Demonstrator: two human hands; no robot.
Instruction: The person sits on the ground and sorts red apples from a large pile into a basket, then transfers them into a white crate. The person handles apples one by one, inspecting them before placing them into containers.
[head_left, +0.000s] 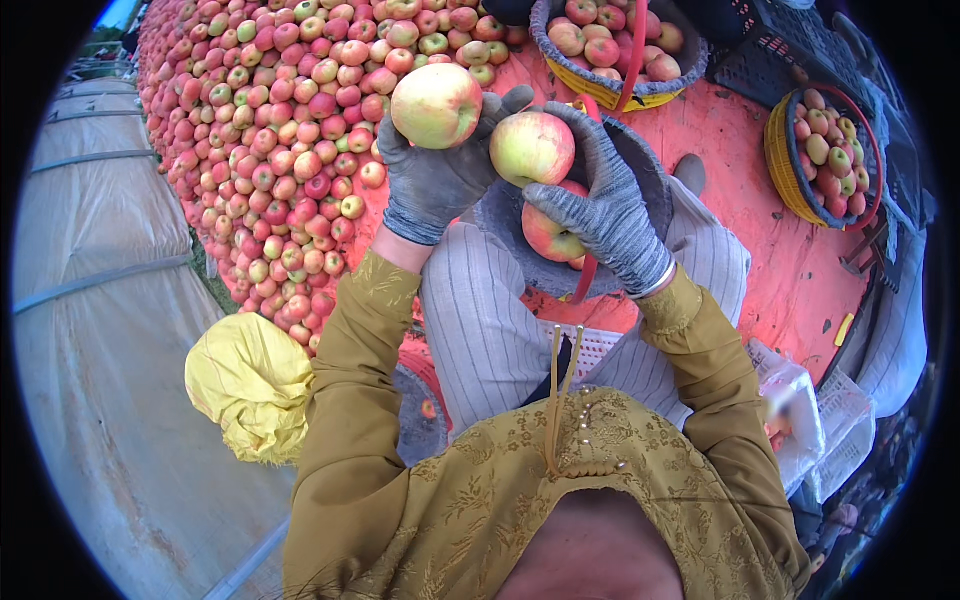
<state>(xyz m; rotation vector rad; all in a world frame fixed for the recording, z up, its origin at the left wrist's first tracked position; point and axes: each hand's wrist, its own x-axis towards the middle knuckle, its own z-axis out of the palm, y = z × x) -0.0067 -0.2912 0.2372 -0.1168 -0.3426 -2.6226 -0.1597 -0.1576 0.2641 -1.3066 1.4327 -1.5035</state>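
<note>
My left hand (439, 184), in a grey knit work glove, holds a yellow-green apple (436, 106) with a faint red blush. In the same kind of glove, my right hand (611, 202) has its fingers and thumb around another apple (532, 148), yellow and streaked with red. Both apples are above a lined basket (495, 217) between my knees. A redder apple (551, 231) shows just under my right thumb; whether the hand touches it I cannot tell. The basket's red handle (585, 279) passes partly behind my right hand.
A large heap of apples (285, 150) spreads over red sheeting (780, 285) at the left. Two yellow baskets of apples, one nearer (660, 97) and one at the right (780, 165), stand ahead. A yellow cloth bundle (251, 386) lies by my left elbow, plastic-lined crates (799, 420) by my right.
</note>
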